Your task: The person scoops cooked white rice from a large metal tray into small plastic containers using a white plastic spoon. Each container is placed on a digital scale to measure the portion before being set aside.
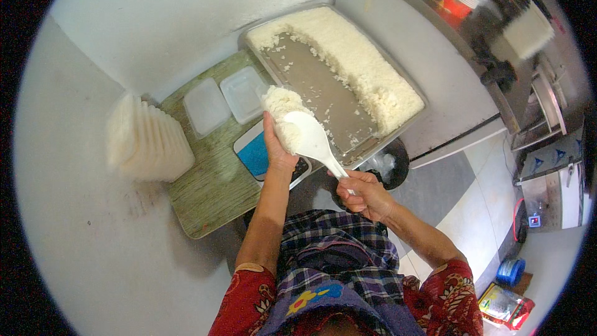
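Observation:
My right hand (pixel 366 195) grips the handle of a white plastic rice paddle (pixel 311 139), whose blade presses against a mound of white cooked rice (pixel 282 101). Under and beside that mound is my left hand (pixel 279 147), cupping it from the left; any container around the rice is hard to make out. Behind both hands lies a large metal tray (pixel 322 98) with a thick band of rice (pixel 347 51) along its far and right sides and loose grains on its bare bottom. Partly hidden below my left hand is a blue and white flat object (pixel 254 151).
A translucent plastic container (pixel 243 94) and a flat translucent lid or container (pixel 207 106) rest on the green wood-grain board (pixel 210 200). Stacked pale containers (pixel 149 142) stand at its left edge. Walls bound the left and far sides. A black bin (pixel 396 165) stands below the tray.

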The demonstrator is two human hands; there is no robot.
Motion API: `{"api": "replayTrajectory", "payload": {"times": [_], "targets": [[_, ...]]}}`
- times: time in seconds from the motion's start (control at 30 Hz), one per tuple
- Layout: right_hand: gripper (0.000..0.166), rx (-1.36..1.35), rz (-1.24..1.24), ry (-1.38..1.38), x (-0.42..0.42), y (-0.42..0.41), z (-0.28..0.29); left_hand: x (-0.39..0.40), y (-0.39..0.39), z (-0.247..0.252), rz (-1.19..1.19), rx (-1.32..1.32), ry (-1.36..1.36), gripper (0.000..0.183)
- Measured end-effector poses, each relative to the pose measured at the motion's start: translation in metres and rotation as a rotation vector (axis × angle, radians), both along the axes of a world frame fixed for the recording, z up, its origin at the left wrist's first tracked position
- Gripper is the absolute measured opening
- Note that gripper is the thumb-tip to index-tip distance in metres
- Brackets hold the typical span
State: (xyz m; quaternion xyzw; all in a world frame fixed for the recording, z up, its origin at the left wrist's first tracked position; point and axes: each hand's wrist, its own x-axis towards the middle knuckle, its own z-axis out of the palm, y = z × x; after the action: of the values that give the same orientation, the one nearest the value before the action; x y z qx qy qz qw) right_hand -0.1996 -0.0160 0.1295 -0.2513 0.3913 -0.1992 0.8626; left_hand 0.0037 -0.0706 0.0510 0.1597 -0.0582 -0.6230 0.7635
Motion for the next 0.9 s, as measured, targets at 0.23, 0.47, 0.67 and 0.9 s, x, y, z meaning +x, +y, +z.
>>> {"api": "replayTrajectory", "payload": {"times": [0.23, 0.47, 0.67, 0.9], "targets": [[0.034, -0.029, -0.058, -0.258, -0.021, -0.009, -0.010, 0.008, 0.021, 0.001, 0.086, -0.094, 0.062, 0.052], [0.032, -0.073, -0.245, -0.188, -0.046, -0.029, -0.030, 0.044, 0.063, -0.028, 0.147, -0.002, -0.024, 0.049], [0.026, -0.101, -0.424, -0.118, -0.067, -0.040, -0.069, 0.053, 0.090, -0.049, 0.162, 0.028, -0.003, 0.049], [0.017, -0.091, -0.419, -0.063, -0.072, -0.047, -0.071, 0.070, 0.109, -0.073, 0.343, 0.450, -0.524, 0.028]]}}
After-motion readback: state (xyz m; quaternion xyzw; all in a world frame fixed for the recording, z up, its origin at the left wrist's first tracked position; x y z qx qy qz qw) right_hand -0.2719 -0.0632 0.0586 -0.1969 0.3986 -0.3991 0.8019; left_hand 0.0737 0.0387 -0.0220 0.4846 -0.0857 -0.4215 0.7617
